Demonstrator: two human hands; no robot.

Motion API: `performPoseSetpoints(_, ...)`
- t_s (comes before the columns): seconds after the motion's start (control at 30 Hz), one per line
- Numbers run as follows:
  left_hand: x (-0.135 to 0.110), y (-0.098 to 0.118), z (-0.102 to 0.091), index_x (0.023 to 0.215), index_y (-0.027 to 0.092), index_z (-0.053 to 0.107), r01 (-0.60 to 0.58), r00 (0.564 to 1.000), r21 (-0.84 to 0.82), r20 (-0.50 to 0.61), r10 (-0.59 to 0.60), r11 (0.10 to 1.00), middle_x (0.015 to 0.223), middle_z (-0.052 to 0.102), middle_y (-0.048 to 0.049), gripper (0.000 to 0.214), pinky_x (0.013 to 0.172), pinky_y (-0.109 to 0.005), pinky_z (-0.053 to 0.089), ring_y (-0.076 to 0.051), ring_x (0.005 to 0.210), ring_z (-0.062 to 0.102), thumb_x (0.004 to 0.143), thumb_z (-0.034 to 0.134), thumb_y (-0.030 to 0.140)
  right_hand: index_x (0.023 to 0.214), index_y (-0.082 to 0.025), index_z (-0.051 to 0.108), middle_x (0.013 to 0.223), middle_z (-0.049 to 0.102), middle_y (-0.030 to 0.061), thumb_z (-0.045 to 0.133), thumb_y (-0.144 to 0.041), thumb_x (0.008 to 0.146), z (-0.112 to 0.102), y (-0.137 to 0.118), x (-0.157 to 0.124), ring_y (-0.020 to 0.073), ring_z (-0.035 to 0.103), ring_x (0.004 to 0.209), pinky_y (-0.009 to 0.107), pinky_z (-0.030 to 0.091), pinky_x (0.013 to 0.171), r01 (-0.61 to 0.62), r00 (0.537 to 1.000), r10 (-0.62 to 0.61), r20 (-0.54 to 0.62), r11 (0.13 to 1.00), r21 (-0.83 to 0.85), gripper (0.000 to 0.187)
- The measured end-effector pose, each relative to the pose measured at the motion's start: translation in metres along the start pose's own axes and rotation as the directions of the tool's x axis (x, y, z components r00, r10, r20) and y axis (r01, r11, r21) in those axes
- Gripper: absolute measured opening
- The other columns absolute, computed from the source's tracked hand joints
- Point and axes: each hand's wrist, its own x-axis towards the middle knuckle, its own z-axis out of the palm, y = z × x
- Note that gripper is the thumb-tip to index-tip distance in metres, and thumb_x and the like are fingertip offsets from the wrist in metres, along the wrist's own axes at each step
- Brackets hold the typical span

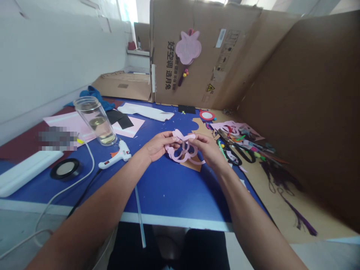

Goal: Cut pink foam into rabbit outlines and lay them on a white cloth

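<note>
Both hands hold a curly pink paper cutout [180,157] above the blue table [174,195]. My left hand [161,145] pinches its upper left part between thumb and fingers. On the other side, my right hand [206,147] grips the upper right part, fingers closed. Loops and strips of the cutout hang below the fingertips. Under it lies a piece of brown cardboard [194,164]. A white hot glue gun [118,155] rests to the left of my left hand. Right of my right hand are black-handled scissors [244,150], among paper scraps.
A glass of pale liquid [98,123], a roll of black tape [66,169] and a white power strip [28,170] stand at left, with cables trailing. A clear glue stick [140,217] overhangs the front edge. Cardboard walls [225,48] enclose the back and right.
</note>
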Motion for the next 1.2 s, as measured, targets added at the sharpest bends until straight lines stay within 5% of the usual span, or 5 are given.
performPoseSetpoints(0.73,-0.003,0.005,0.007,0.100,0.014,0.076,-0.017,0.998,-0.146,-0.057,0.009,0.989,0.086,0.078,-0.0087,0.019,0.076,-0.031,0.063,-0.017,0.073,0.074,0.086,0.073,0.001,0.083,-0.023,0.075,0.078,0.075,-0.0003,0.090,-0.046,0.078,0.006,0.011,0.006,0.0153,0.065,0.069,0.030,0.052,0.072,-0.006,0.999,-0.001,0.055,0.990,0.140,0.028)
performPoseSetpoints(1.2,0.000,0.000,0.002,0.099,0.011,0.078,-0.008,1.000,-0.004,-0.028,0.008,1.000,0.090,0.080,-0.0116,0.008,0.074,-0.029,0.060,-0.016,0.073,0.074,0.092,0.074,0.013,0.081,-0.022,0.074,0.074,0.070,0.0001,0.088,-0.048,0.079,0.004,0.004,0.003,0.0146,0.057,0.064,0.030,0.047,0.065,0.008,1.000,-0.007,-0.014,0.997,0.076,0.030)
